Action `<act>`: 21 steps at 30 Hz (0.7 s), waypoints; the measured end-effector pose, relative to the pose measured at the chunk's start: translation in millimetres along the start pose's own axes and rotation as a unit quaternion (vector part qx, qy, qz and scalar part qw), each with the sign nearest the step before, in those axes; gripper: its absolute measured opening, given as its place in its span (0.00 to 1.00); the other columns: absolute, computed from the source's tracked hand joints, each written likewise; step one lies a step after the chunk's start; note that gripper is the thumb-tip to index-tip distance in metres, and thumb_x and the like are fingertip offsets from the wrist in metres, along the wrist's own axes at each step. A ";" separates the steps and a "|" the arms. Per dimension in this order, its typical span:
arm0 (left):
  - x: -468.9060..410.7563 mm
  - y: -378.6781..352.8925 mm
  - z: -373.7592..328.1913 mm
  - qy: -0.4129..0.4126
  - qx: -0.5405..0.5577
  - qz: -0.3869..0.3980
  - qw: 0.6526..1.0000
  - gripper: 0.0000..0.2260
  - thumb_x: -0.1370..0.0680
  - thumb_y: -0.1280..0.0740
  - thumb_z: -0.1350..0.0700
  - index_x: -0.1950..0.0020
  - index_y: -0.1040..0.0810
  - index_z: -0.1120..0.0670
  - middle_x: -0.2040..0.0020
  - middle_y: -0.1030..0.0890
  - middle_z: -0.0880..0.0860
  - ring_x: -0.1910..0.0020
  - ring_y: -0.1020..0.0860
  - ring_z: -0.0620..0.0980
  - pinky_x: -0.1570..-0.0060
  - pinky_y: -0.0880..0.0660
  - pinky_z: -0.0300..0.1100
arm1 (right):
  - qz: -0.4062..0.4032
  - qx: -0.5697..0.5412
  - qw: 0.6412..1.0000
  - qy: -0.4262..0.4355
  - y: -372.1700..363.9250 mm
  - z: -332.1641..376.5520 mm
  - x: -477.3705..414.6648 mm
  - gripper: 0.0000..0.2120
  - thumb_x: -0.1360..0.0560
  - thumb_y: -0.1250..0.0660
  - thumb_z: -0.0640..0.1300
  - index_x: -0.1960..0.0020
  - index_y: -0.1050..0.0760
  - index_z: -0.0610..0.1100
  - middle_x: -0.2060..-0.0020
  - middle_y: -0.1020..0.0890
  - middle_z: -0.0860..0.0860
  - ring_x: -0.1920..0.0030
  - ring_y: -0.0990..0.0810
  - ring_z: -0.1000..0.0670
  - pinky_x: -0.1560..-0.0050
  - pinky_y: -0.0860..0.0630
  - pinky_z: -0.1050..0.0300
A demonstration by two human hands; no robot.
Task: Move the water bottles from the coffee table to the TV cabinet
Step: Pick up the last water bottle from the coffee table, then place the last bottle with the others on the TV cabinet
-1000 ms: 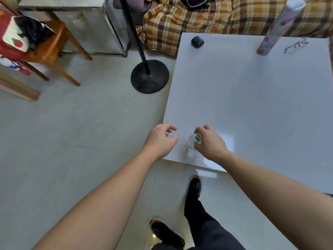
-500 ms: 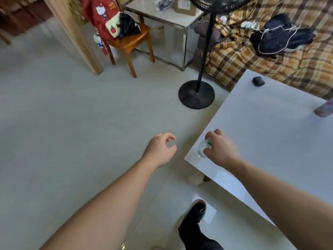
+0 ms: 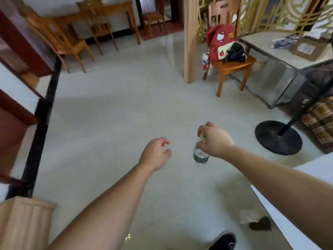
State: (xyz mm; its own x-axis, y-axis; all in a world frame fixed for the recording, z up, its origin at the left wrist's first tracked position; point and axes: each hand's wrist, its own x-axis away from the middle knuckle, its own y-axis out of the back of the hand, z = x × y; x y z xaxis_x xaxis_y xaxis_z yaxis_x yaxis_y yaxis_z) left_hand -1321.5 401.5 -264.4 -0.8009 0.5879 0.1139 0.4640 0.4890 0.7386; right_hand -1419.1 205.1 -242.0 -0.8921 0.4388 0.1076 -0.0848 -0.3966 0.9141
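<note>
My right hand (image 3: 215, 141) grips a clear water bottle (image 3: 200, 156) by its top, where a bit of green cap shows between the fingers. The bottle hangs upright in the air over the pale tiled floor. My left hand (image 3: 155, 154) floats to its left with fingers loosely curled and nothing in it. A corner of the white coffee table (image 3: 310, 179) shows at the right edge, behind my right forearm. A dark red and white piece of furniture (image 3: 12, 112) with a black edge runs along the left; I cannot tell if it is the TV cabinet.
A black fan base (image 3: 278, 138) stands on the floor at right, beside a plaid sofa (image 3: 320, 121). A wooden chair with a red backpack (image 3: 232, 60) sits by a wooden post (image 3: 189, 40). More wooden chairs (image 3: 59, 40) stand at the back left. My dark shoe (image 3: 225, 240) is below.
The bottle has come off the coffee table in my right hand. My view has swung left, away from the table and toward the open floor and far room.
</note>
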 end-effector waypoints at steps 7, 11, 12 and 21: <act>52.8 90.8 68.3 0.114 0.003 -0.137 0.984 0.11 0.28 0.34 0.58 0.46 0.22 0.50 0.49 0.25 0.49 0.49 0.26 0.47 0.49 0.33 0.36 | 0.060 0.010 0.977 0.206 -20.6 149.3 -40.0 0.14 0.31 0.34 0.46 0.45 0.25 0.46 0.47 0.27 0.47 0.50 0.22 0.41 0.56 0.28 0.54; 96.8 129.8 101.8 0.183 -0.013 -0.197 0.963 0.13 0.27 0.36 0.54 0.43 0.25 0.46 0.46 0.26 0.47 0.49 0.27 0.45 0.49 0.34 0.37 | 0.081 0.031 0.944 0.317 -37.9 234.0 -37.5 0.15 0.30 0.34 0.46 0.44 0.25 0.47 0.46 0.27 0.48 0.51 0.22 0.40 0.56 0.28 0.54; 109.4 137.6 108.7 0.200 -0.019 -0.212 0.956 0.13 0.26 0.36 0.53 0.42 0.26 0.46 0.46 0.26 0.46 0.48 0.27 0.45 0.49 0.33 0.37 | 0.085 0.038 0.934 0.346 -42.6 254.0 -33.8 0.15 0.30 0.34 0.47 0.44 0.25 0.47 0.45 0.27 0.48 0.51 0.22 0.40 0.57 0.28 0.54; 252.8 168.1 147.1 0.369 -0.037 -0.356 0.858 0.09 0.27 0.34 0.54 0.48 0.22 0.50 0.47 0.21 0.49 0.50 0.23 0.50 0.49 0.26 0.43 | 0.140 0.018 0.818 0.557 -94.9 393.1 43.4 0.13 0.28 0.34 0.48 0.45 0.25 0.47 0.52 0.29 0.50 0.57 0.26 0.47 0.58 0.28 0.53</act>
State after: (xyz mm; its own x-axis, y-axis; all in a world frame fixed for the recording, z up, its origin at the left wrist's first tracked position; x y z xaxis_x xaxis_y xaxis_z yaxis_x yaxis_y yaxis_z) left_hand -1390.4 727.1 -209.2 -0.9055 -0.4240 -0.0156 -0.2466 0.4962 0.8325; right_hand -1275.4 578.8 -170.4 -0.7266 -0.6810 -0.0905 0.1868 -0.3226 0.9279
